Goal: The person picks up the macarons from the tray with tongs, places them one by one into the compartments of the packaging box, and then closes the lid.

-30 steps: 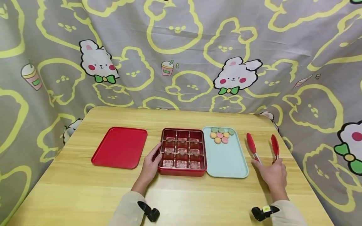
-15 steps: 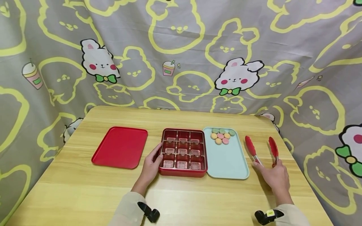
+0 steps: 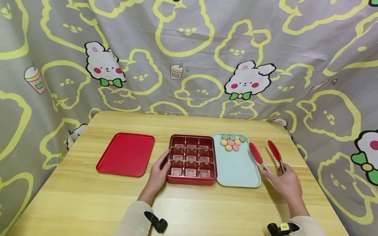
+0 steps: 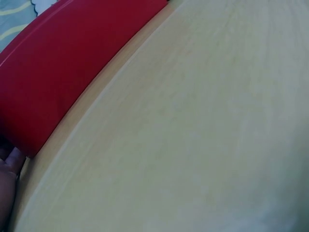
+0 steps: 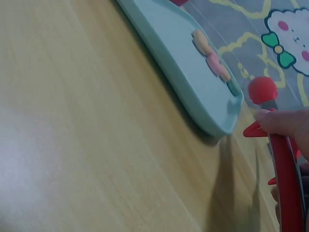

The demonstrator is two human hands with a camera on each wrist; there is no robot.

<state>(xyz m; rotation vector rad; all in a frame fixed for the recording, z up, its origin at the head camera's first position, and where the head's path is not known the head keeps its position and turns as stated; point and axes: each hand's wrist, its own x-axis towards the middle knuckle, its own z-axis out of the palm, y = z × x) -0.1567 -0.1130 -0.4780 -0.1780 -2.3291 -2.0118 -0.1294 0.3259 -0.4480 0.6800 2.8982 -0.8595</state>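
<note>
My left hand [image 3: 157,173] rests against the left side of a dark red box [image 3: 191,181], with thumb and fingers extended along its edge. An insert divides the box into several clear compartments, none with anything in it. In the left wrist view, a bit of the hand shows at the corner of the box's red wall [image 4: 72,63]. My right hand [image 3: 286,185] grips metal tongs with red tips [image 3: 256,153], their arms spread and nothing between them. The tips lean over the right edge of a pale mint tray [image 3: 237,168]. Several green, yellow and pink macarons [image 3: 230,142] sit together at its far end.
A flat red lid-like tray [image 3: 125,154] lies on the wooden table [image 3: 88,200] to the left of the box. The mint tray stands right beside the box. A patterned curtain [image 3: 189,59] hangs behind the table and at both sides.
The right hand has carried the tongs leftward, bringing their red tips from beside the mint tray to its right edge, and the tips are closer together. The left hand stays at the box.
</note>
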